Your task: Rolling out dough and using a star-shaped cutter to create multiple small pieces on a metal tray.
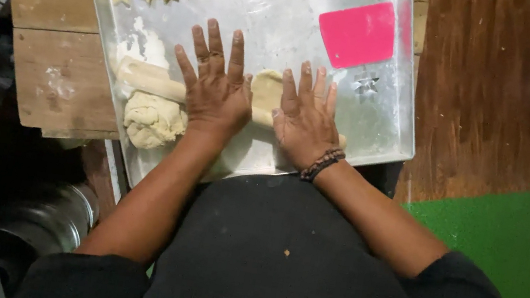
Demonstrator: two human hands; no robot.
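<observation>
rolling pin (148, 79) under both flat hands | dough (266, 89) between them

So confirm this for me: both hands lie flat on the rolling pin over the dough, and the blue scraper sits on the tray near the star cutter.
One detail is off: the scraper is pink, not blue, as the head view shows. The rest holds: the left hand and right hand lie flat on the rolling pin over the dough, and the scraper sits on the tray near the star cutter.
</observation>
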